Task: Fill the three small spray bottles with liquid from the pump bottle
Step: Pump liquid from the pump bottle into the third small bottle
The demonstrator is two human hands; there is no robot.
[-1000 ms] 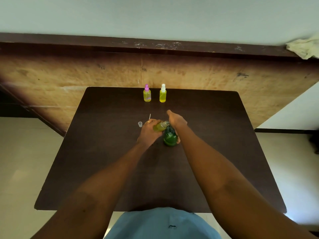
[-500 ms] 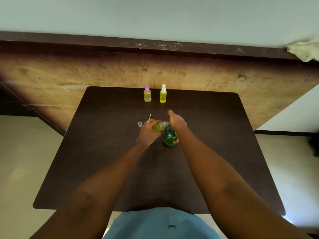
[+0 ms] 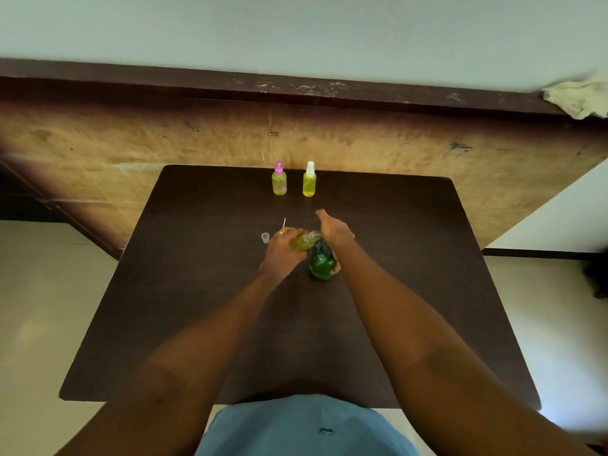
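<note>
Left hand [image 3: 283,255] is clamped round the third spray bottle [image 3: 304,241], which is uncapped, tilted, and part full of yellow liquid, with its neck directed at the spout of the green pump bottle [image 3: 322,263] immediately to that hand's right. Right hand [image 3: 334,230] lies on top of the pump head with one finger stretched forward. A fingertip shows at the pump bottle's near right side, but whether that hand is closed on the pump or merely pressing cannot be told. Just beyond the left hand lie a small clear cap [image 3: 265,237] and a thin white item, probably the spray head's tube [image 3: 283,222]. Well beyond both hands stand the pink-topped bottle [image 3: 279,182] and the white-topped bottle [image 3: 309,183], both capped and yellow, judged already filled. Stage: filling of the last bottle, in progress.

Hazards noted:
- The narrow neck may drift off the spout, sending liquid onto the table [image 3: 197,291] or the fingers.
- A hard stroke could overshoot the opening.
- The tilt may let liquid run back out as the level rises.
- Downward pressure off centre could tip the pump bottle.
- The loose cap sits within sweep of the left hand and could be knocked away.
</note>
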